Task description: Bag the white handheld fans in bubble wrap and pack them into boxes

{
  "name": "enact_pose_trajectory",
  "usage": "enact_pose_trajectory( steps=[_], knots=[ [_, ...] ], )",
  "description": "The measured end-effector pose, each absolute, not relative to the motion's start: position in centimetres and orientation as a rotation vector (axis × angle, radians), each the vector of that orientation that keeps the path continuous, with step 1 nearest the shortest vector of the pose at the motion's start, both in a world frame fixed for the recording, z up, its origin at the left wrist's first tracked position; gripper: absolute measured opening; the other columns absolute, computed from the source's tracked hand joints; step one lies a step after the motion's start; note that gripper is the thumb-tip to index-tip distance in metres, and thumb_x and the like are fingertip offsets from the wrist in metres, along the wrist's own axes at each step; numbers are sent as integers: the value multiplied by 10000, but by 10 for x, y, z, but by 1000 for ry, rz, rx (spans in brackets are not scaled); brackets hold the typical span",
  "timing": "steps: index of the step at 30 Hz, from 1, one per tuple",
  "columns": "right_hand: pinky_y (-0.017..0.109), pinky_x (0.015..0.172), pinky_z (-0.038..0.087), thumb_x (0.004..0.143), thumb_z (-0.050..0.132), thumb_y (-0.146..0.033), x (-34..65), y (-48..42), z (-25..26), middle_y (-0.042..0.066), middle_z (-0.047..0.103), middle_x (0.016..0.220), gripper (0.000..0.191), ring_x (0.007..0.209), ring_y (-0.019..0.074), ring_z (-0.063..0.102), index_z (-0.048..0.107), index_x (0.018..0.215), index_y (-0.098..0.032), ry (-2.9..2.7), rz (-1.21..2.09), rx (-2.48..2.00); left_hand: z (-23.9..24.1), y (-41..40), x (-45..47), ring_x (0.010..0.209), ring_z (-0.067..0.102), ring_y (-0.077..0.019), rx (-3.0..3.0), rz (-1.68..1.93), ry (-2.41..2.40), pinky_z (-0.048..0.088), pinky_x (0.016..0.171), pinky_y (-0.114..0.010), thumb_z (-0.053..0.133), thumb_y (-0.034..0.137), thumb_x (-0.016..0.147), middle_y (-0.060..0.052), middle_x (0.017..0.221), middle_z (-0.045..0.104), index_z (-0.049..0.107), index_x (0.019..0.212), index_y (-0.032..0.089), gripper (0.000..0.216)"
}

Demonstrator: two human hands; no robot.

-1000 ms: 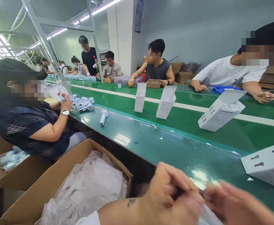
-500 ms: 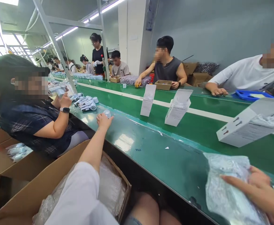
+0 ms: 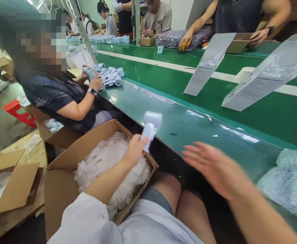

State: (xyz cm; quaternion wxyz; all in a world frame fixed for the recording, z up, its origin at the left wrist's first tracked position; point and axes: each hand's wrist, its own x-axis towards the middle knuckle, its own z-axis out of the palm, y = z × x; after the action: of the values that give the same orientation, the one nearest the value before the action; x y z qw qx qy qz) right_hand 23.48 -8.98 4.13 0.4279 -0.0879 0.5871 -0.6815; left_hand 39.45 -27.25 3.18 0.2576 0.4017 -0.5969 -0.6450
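My left hand (image 3: 135, 148) is closed round the handle of a small white handheld fan (image 3: 151, 126), held upright over the near edge of the green conveyor table (image 3: 179, 125). My right hand (image 3: 212, 167) is open with fingers spread, empty, hovering above my lap just right of the fan. A bubble-wrap bag (image 3: 288, 184) lies on the table to the right of that hand. Under my left forearm stands an open cardboard box (image 3: 69, 159) full of clear plastic bags (image 3: 107, 159).
A person in a dark plaid top sits to my left by a pile of white fans (image 3: 110, 76). White product boxes (image 3: 262, 78) ride the green belt. Other people work across the line. Cardboard boxes (image 3: 13, 183) and a red stool (image 3: 18, 112) stand on the floor at left.
My left hand has picked the fan off the table and drawn it back toward me. My right hand has let go of the bubble-wrap bag, which now lies on the table. The view has tilted down.
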Motion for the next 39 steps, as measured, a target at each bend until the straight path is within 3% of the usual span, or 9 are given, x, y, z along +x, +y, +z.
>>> enact_pose_trajectory(
  steps=[5, 7, 11, 15, 18, 23, 29, 32, 39],
  knots=[
    [377, 723, 560, 548, 855, -550, 344, -152, 23, 62, 706, 915, 608, 837, 250, 677, 601, 975, -201, 1168, -1625, -142, -30, -193, 473, 663, 555, -115, 1009, -1779, -1818, 451, 624, -234, 513, 500, 895, -8, 801, 613, 543, 1038, 178, 354],
    [321, 653, 539, 581, 852, -521, 353, -145, 10, 23, 688, 840, 573, 720, 192, 655, 593, 986, -210, 1194, -1603, -144, -65, -201, 497, 716, 588, -137, 1390, -1634, -1791, 474, 673, -253, 445, 461, 926, -15, 800, 611, 532, 1002, 178, 305],
    [246, 587, 489, 655, 833, -486, 346, -114, -6, -11, 639, 767, 508, 602, 113, 575, 596, 1000, -198, 1213, -1351, -223, -131, -243, 525, 1075, 562, -252, 1936, -1301, -1721, 413, 963, -374, 717, 218, 687, -93, 1008, 616, 515, 885, 170, 287],
    [283, 632, 526, 699, 819, -409, 348, -94, -9, 8, 625, 849, 502, 709, 147, 603, 570, 1085, -208, 1164, -1229, -241, -160, -255, 531, 1047, 592, -303, 1967, -1349, -1707, 387, 980, -450, 661, 108, 654, -111, 924, 659, 546, 749, 177, 164],
    [309, 622, 548, 688, 822, -353, 354, -91, -9, 19, 613, 870, 566, 766, 178, 617, 529, 1150, -209, 1067, -1160, -162, -150, -245, 529, 948, 637, -272, 1810, -1435, -1731, 425, 938, -416, 581, 139, 732, -108, 848, 697, 612, 707, 167, 49],
    [301, 529, 535, 581, 869, -283, 368, -110, -6, 4, 618, 839, 959, 692, 194, 633, 318, 1365, -238, 884, -982, -175, -91, -226, 534, 835, 649, -208, 1321, -1677, -1786, 490, 783, -297, 612, 267, 745, -56, 844, 729, 725, 814, 144, 181],
    [267, 515, 520, 602, 839, -325, 371, -116, 5, 30, 628, 868, 581, 707, 176, 631, 533, 1074, -181, 937, -979, -295, -37, -228, 536, 525, 504, -113, 1167, -1911, -1434, 399, 532, -232, 693, 332, 658, -2, 561, 606, 691, 668, 131, 201],
    [282, 482, 511, 569, 850, -347, 369, -105, 7, -2, 615, 821, 511, 626, 159, 611, 532, 938, -191, 1141, -1006, -288, -19, -227, 528, 539, 488, -111, 1106, -1706, -1543, 398, 536, -235, 651, 336, 732, -3, 590, 579, 654, 684, 148, 194],
    [311, 462, 518, 564, 846, -319, 363, -77, 18, -28, 616, 851, 503, 625, 167, 604, 486, 902, -222, 1129, -1247, -178, 8, -207, 528, 756, 553, -171, 192, -695, -2264, 477, 684, -289, 449, 51, 848, -65, 784, 613, 599, 903, 169, 199]
  ],
)
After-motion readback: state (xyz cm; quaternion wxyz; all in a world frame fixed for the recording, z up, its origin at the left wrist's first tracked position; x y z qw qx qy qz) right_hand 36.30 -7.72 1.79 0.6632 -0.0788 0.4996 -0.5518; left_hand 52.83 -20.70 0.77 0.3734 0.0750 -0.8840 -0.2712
